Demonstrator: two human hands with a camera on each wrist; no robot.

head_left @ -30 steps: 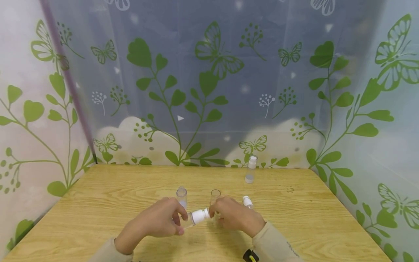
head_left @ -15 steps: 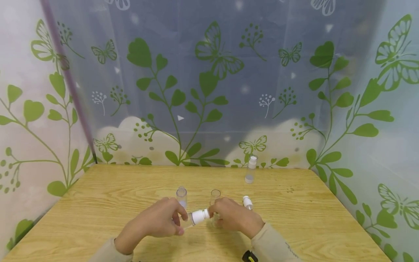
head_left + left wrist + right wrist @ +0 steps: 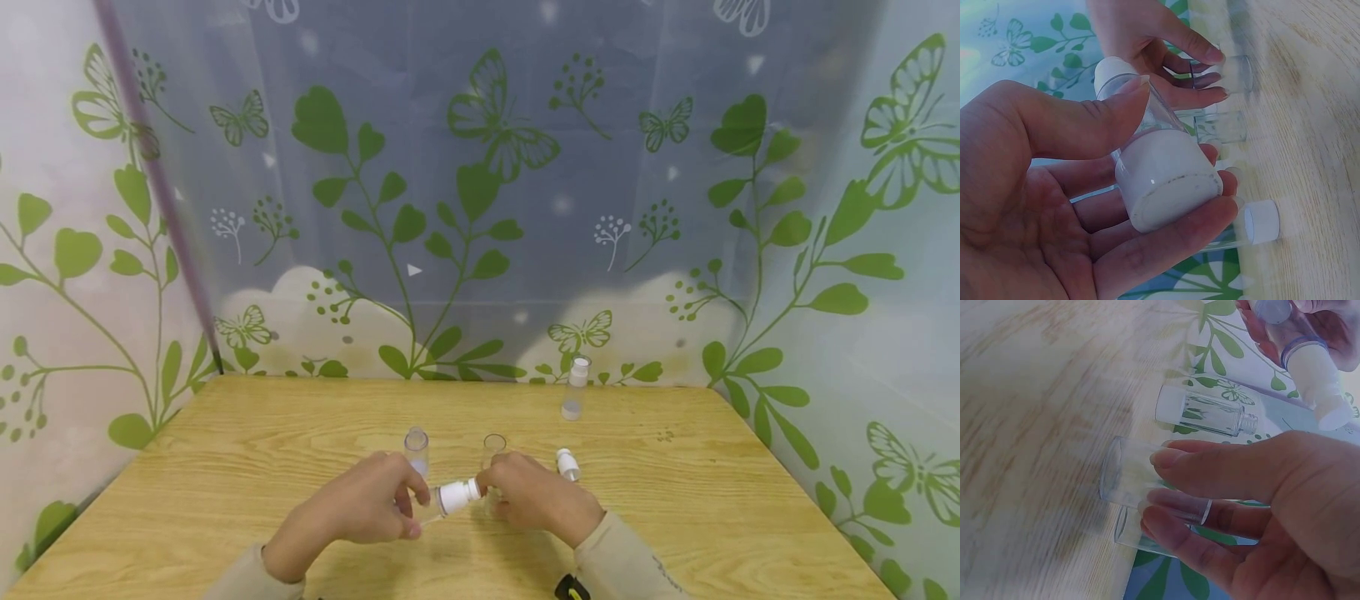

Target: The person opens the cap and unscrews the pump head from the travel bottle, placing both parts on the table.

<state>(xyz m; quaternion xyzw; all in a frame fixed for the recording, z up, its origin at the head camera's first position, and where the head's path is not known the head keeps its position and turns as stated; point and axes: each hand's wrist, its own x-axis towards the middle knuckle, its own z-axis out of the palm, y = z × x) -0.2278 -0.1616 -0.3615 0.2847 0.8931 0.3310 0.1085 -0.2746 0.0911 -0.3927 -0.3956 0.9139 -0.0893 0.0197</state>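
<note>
My left hand (image 3: 375, 500) grips a clear pump bottle (image 3: 1163, 169) with a white base and a white pump collar. The bottle (image 3: 453, 497) is tilted, its white top toward my right hand. Between thumb and fingers, my right hand (image 3: 536, 492) pinches a clear cylindrical cap (image 3: 1132, 472) that stands on the table. A second clear cap (image 3: 493, 444) is just behind it, partly covered by the hand. Beyond my left hand stands an open clear bottle (image 3: 416, 450) with a white base and a threaded neck (image 3: 1249, 423).
A white pump head (image 3: 567, 463) lies to the right of my right hand on the wood-patterned table (image 3: 315, 408). Farther back stands a capped clear bottle (image 3: 575, 388) with white parts. A curtain printed with leaves and butterflies (image 3: 480, 208) closes off the back and sides.
</note>
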